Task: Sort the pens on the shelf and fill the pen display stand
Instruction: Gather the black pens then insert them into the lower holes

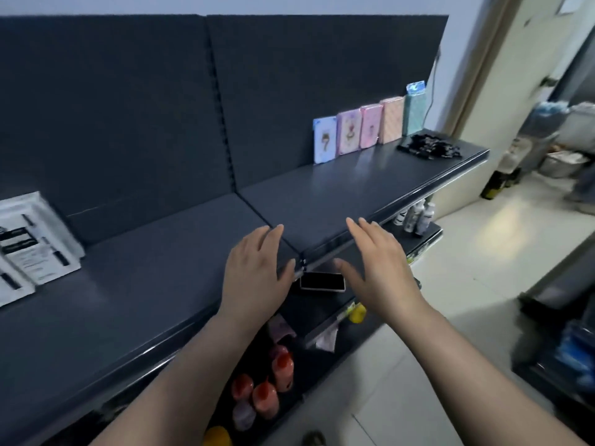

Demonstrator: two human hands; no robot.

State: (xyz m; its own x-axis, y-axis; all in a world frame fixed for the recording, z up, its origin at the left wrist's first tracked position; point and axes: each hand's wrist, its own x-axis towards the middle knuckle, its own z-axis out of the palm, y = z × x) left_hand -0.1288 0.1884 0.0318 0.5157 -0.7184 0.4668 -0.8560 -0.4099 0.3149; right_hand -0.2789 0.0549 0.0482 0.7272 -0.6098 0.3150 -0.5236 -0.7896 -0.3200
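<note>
Dark grey shelving fills our view, and its top shelf [161, 284] runs from the left edge to a doorway on the right. Our left hand [257, 272] and right hand [376, 262] both hover over the shelf's front lip with fingers straight and spread, holding nothing.

As for the pens, we see two candidates, well apart. White packs [35, 249] lean at the far left end, printed or filled with slim dark pen-like shapes, but they are too blurred to be sure. A black heap [428, 146] of small items lies at the far right end, just in front of a row of pastel notebooks [360, 130] standing upright against the back panel. We cannot make out a display stand with any certainty.

Both lots sit out of reach from where our hands are. We judge the main risk to be a hasty sideways reach: sweeping into the loose black heap could scatter pieces over the shelf edge onto the floor. Brushing the notebooks could topple the row. A phone [322, 281] lies on the lower shelf directly beneath our hands, with red bottles [273, 381] below that, so anything dropped here could land among them.
</note>
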